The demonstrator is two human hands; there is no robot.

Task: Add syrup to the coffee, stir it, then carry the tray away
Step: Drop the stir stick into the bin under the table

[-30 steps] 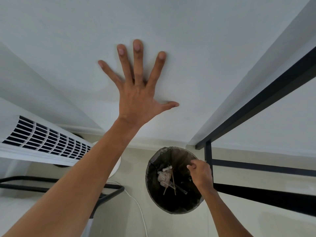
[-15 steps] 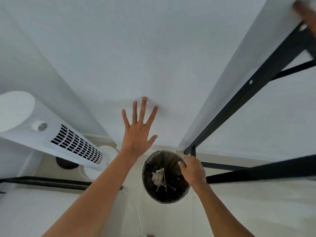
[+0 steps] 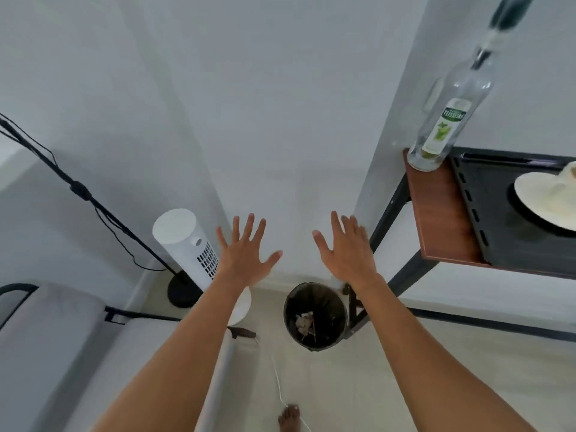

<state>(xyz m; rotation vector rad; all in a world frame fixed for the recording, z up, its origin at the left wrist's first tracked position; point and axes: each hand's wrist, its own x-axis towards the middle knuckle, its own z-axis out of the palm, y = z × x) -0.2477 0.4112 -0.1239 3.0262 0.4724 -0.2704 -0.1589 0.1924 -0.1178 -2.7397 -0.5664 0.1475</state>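
A clear glass syrup bottle (image 3: 448, 120) with a green-and-white label stands on the left end of a wooden shelf (image 3: 436, 210) at the right. Beside it a black tray (image 3: 486, 213) holds a cream saucer (image 3: 542, 207) with a cup, mostly cut off by the frame edge. My left hand (image 3: 246, 254) and my right hand (image 3: 349, 251) are both held out in front of me, fingers spread, holding nothing. They hover above the bin, left of the shelf and well below the bottle.
A black waste bin (image 3: 314, 316) with scraps inside stands on the floor by the shelf's black metal leg (image 3: 389, 210). A white tower fan (image 3: 187, 244) and a black lamp stand (image 3: 78, 188) are at left. A grey couch (image 3: 46, 338) fills the lower left. My bare foot (image 3: 288, 417) shows below.
The view has swung back and up from the bin, bringing the shelf, bottle and tray into sight. My right hand left the bin rim and opened. My left hand came off the wall.
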